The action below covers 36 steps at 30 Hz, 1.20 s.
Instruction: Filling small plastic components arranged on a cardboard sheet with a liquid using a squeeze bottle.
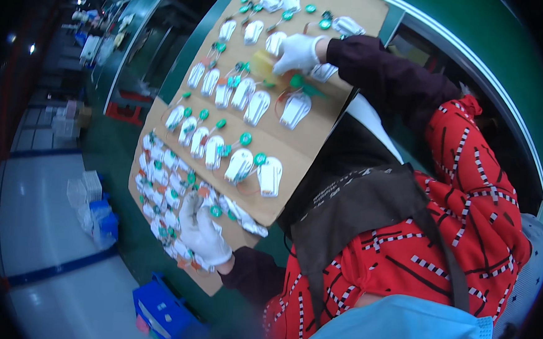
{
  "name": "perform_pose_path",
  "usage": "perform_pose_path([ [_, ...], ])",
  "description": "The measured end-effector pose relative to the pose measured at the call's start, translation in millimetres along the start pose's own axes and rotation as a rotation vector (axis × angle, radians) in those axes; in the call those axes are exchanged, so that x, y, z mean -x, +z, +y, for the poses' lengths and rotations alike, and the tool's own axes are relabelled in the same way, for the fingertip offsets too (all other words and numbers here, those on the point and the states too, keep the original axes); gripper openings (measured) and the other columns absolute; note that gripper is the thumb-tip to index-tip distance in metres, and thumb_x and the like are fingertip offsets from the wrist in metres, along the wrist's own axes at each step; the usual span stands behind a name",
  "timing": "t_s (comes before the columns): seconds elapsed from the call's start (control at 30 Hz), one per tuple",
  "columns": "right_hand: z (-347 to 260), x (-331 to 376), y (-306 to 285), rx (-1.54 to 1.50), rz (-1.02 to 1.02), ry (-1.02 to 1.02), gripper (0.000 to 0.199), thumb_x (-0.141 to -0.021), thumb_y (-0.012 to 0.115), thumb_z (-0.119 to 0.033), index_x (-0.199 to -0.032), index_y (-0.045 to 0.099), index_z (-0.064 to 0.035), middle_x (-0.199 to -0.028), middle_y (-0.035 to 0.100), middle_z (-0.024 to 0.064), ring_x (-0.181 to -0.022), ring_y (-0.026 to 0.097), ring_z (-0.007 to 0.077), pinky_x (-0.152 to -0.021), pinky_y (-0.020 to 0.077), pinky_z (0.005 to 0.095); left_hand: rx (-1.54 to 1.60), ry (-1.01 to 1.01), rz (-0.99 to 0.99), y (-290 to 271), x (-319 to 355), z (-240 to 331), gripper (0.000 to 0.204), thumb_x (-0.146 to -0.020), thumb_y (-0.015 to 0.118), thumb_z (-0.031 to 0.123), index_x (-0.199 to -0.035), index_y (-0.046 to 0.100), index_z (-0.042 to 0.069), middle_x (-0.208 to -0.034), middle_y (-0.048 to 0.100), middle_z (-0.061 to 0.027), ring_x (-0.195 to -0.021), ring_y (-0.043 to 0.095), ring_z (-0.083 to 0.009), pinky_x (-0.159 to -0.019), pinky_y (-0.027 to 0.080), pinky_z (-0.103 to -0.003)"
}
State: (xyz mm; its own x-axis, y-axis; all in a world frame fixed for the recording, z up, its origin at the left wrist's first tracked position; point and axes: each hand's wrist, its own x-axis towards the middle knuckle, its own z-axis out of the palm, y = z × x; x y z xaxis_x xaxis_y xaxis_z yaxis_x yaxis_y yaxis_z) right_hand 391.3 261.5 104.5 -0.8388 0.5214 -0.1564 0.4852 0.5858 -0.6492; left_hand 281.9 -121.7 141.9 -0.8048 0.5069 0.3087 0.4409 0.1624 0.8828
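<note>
My right hand, in a white glove, reaches over the upper part of a brown cardboard sheet. Its fingers are closed at the edge of a blurred yellow thing, whose kind I cannot make out. Beneath it lie white plastic housings in loose rows, with small green round parts wired to them. My left hand, also gloved in white, rests over a crowded group of similar white pieces on a lower cardboard sheet. Its fingers are slightly apart, with nothing clearly held.
A blue bin stands below the lower cardboard. The green tabletop shows beside the sheets. Farther left are a white basket and another blue container. A dark apron lies close to the cardboard's right edge.
</note>
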Motion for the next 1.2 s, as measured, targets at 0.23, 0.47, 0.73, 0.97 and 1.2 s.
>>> perform_pose_path([
  [0.23,57.4,4.8,-72.9,-0.316,0.176,-0.113,0.036,-0.076,0.063,-0.033,-0.093,0.066,-0.0019,-0.075,0.065,0.0072,-0.059,0.061,0.0155,-0.054,0.0492,0.0281,-0.076,-0.002,-0.207,48.4,-54.6,36.4,0.035,-0.082,0.049,-0.001,-0.117,0.049,-0.009,-0.111,0.057,-0.0162,-0.100,0.056,-0.0217,-0.089,0.044,-0.033],
  [0.47,267.7,-61.4,-204.2,0.141,0.809,0.169,0.024,-0.080,0.061,-0.024,-0.099,0.066,-0.0092,-0.086,0.066,0.0112,-0.074,0.064,0.0225,-0.065,0.0504,0.0343,-0.354,0.448,-0.704,257.2,-197.7,128.1,0.026,-0.080,0.057,0.004,-0.105,0.060,-0.003,-0.101,0.060,-0.0144,-0.092,0.060,-0.0223,-0.080,0.046,-0.030],
  [0.73,345.2,-143.8,-256.3,0.750,0.669,-0.074,0.010,-0.079,0.055,-0.010,-0.085,0.061,-0.0054,-0.088,0.059,0.0120,-0.079,0.063,0.0281,-0.067,0.0513,0.0359,-0.510,0.870,-0.866,589.9,-258.7,75.1,0.025,-0.079,0.050,0.012,-0.101,0.060,0.006,-0.102,0.060,-0.0144,-0.100,0.055,-0.0314,-0.086,0.044,-0.041],
  [0.97,375.1,-156.2,-270.6,0.954,0.547,-0.237,0.008,-0.077,0.054,-0.010,-0.077,0.060,-0.0036,-0.078,0.058,0.0108,-0.070,0.064,0.0262,-0.060,0.0526,0.0354,-0.575,1.152,-0.737,664.4,-288.5,63.2,0.019,-0.077,0.052,0.012,-0.093,0.060,0.008,-0.088,0.059,-0.0120,-0.084,0.058,-0.0314,-0.078,0.045,-0.043],
  [1.2,373.6,-156.2,-284.6,0.901,0.581,-0.284,0.008,-0.078,0.053,-0.010,-0.080,0.057,-0.0020,-0.078,0.057,0.0120,-0.070,0.064,0.0277,-0.060,0.0525,0.0354,-0.588,1.190,-0.743,679.5,-307.0,76.2,0.017,-0.077,0.050,0.021,-0.077,0.061,0.008,-0.081,0.060,-0.0112,-0.081,0.058,-0.0308,-0.080,0.041,-0.042],
])
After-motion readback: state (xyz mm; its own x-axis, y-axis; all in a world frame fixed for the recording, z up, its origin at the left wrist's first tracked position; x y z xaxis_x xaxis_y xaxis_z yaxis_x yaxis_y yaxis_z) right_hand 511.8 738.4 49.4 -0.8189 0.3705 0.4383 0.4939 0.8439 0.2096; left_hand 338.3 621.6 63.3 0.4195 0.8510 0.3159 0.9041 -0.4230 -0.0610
